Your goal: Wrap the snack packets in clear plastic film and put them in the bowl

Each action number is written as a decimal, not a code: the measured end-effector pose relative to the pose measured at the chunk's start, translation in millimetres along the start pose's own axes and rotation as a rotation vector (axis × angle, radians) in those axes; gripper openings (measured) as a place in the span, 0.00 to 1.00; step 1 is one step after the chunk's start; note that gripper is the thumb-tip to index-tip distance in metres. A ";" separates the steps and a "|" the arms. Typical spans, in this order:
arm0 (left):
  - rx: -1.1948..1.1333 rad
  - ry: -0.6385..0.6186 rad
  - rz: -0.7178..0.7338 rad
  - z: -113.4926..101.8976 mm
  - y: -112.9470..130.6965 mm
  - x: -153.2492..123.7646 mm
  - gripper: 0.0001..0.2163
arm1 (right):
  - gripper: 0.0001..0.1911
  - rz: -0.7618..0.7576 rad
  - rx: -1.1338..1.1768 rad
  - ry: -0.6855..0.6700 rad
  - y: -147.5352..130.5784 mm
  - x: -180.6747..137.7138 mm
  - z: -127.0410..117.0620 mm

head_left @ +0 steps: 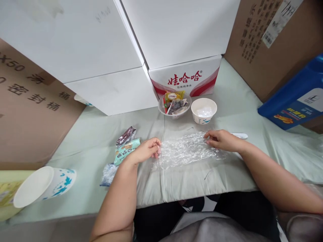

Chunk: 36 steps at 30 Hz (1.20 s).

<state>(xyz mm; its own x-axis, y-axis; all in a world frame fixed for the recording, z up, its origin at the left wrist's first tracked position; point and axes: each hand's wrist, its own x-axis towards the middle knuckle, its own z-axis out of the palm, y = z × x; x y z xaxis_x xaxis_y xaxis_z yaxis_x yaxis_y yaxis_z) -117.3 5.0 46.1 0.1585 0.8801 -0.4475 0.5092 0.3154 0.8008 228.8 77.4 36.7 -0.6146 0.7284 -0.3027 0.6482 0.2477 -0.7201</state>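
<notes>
A crinkled sheet of clear plastic film [186,151] lies flat on the pale green cloth [227,111] in front of me. My left hand [147,150] pinches its left edge with curled fingers. On the film's upper right corner my right hand [222,140] presses down, its fingertips bent onto the plastic. Two snack packets, one teal [125,150] and one dark brown [125,135], lie just left of my left hand.
Behind the film stand a clear bowl of wrapped snacks [174,105] and a white paper bowl [204,110]. A stack of paper cups [40,186] lies on its side at the left. White boxes, cardboard cartons and a blue box [295,97] ring the table.
</notes>
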 end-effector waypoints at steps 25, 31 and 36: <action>0.820 0.262 -0.118 8.2 12.8 -13.3 0.10 | 0.15 -0.084 -0.293 0.482 9.1 25.3 39.9; 0.861 0.490 0.682 46.3 11.7 -5.6 0.06 | 0.15 -0.074 -0.377 0.452 6.3 26.3 43.9; 0.939 0.048 0.781 85.2 1.0 11.7 0.33 | 0.15 -0.039 -0.427 0.511 6.4 26.1 39.2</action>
<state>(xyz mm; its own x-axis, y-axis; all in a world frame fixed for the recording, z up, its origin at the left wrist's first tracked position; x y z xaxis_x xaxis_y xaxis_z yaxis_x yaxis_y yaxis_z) -42.9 -14.6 7.7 0.6740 0.7366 0.0556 0.7071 -0.6651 0.2399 199.3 73.0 -0.2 -0.4189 0.8990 0.1278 0.8155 0.4344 -0.3824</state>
